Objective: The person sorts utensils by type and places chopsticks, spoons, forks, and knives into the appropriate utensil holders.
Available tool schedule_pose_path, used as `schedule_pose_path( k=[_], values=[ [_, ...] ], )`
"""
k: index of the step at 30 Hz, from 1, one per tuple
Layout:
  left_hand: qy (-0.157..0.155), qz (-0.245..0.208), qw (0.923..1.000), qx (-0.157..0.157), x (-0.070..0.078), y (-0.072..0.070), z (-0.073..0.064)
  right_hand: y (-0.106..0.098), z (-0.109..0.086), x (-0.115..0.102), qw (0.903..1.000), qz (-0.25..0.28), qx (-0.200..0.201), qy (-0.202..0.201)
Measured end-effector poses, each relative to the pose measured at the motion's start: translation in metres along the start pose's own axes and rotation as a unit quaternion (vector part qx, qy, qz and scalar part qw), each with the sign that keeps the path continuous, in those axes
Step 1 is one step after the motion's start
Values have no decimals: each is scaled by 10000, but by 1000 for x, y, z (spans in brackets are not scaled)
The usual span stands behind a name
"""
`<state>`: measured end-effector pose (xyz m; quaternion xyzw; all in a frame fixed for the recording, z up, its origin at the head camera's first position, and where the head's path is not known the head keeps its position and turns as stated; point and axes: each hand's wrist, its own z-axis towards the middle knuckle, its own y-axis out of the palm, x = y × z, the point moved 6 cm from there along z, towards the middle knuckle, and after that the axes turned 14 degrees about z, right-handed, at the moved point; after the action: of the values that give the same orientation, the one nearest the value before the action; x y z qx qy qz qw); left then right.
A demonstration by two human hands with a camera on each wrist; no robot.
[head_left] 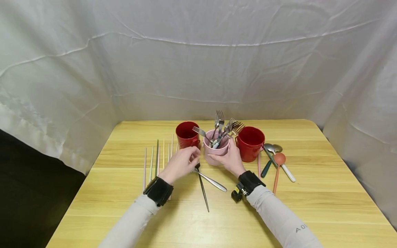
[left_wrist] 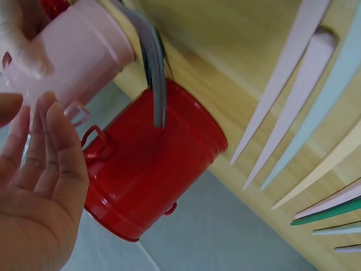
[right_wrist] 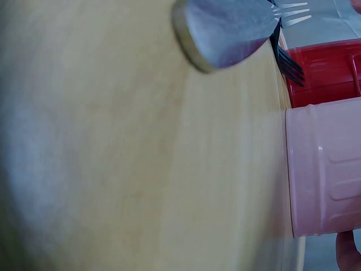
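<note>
My right hand (head_left: 228,160) holds a pink bucket (head_left: 212,157) by its side, the thumb across the front. Several forks (head_left: 220,119) stand in it, tines up, fanning over the rim. Just left of the bucket, my left hand (head_left: 183,162) hovers with fingers loosely bent and nothing visibly held; the left wrist view shows its fingertips (left_wrist: 52,110) near the pink wall. On the table between the hands lie a silver-handled fork (head_left: 215,183) and a black fork (head_left: 203,191), crossing; the left hand partly covers their heads in the head view. Their tines show in the right wrist view.
Red buckets stand on both sides of the pink one, one at left (head_left: 186,132) and one at right (head_left: 249,146). Pastel and green chopsticks (head_left: 156,158) lie at left. Several spoons (head_left: 280,159) lie at right. A pale curtain (head_left: 217,75) hangs behind the table.
</note>
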<state>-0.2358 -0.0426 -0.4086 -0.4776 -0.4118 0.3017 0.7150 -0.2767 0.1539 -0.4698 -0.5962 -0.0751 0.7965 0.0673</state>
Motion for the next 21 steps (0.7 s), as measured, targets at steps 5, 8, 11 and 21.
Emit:
schedule_pose_path(
  k=[5,8,11,21],
  values=[
    [165,199,9981,-561,3,15,-7,0,-1,-1,10000,14,9,-18],
    [235,284,9962,-788,4,20,-12,0,-1,-2,10000,-1,26,-16],
    [237,328,9947,-942,4,24,-16,0,-1,-3,10000,4,38,7],
    [436,765,9881,-1260,10,41,-24,0,2,-4,9999,-41,-116,20]
  ],
)
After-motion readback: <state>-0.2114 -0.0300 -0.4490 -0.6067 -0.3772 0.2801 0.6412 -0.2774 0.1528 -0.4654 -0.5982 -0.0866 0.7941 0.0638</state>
